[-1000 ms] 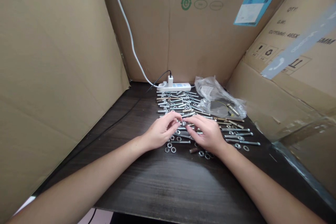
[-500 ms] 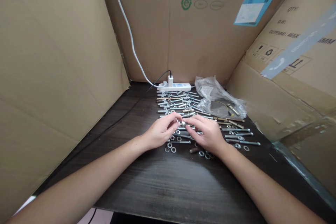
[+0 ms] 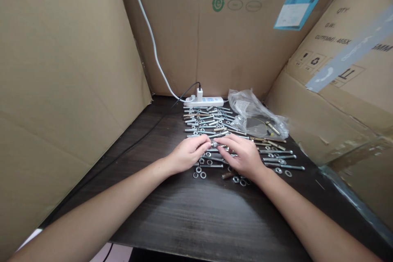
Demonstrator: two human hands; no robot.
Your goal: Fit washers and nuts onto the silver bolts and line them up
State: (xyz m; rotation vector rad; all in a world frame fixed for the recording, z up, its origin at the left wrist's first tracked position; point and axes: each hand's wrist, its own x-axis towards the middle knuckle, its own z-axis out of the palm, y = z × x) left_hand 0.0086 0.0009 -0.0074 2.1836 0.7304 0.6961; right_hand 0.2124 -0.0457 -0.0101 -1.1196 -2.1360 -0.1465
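Observation:
Both hands meet over rows of metal hardware on the dark table. Between their fingertips is a small silver piece that looks like a nut (image 3: 214, 145); whether a bolt runs through it, I cannot tell. My left hand (image 3: 188, 154) pinches its left side with thumb and forefinger. My right hand (image 3: 242, 155) has thumb and fingers closed about its right side. Around and under the hands lie bolts (image 3: 211, 166), flat washers (image 3: 203, 175) and loose nuts (image 3: 236, 179). The hands hide part of the hardware.
A white power strip (image 3: 211, 101) with a plugged-in adapter stands behind the rows. A clear plastic bag (image 3: 258, 110) lies back right. A black cable (image 3: 144, 137) crosses the table's left side. Cardboard walls (image 3: 172, 32) enclose the back and sides.
My left thumb and forefinger have shifted slightly, the forefinger now lower against the small silver piece. My right hand has hardly moved. The hardware on the table lies as before.

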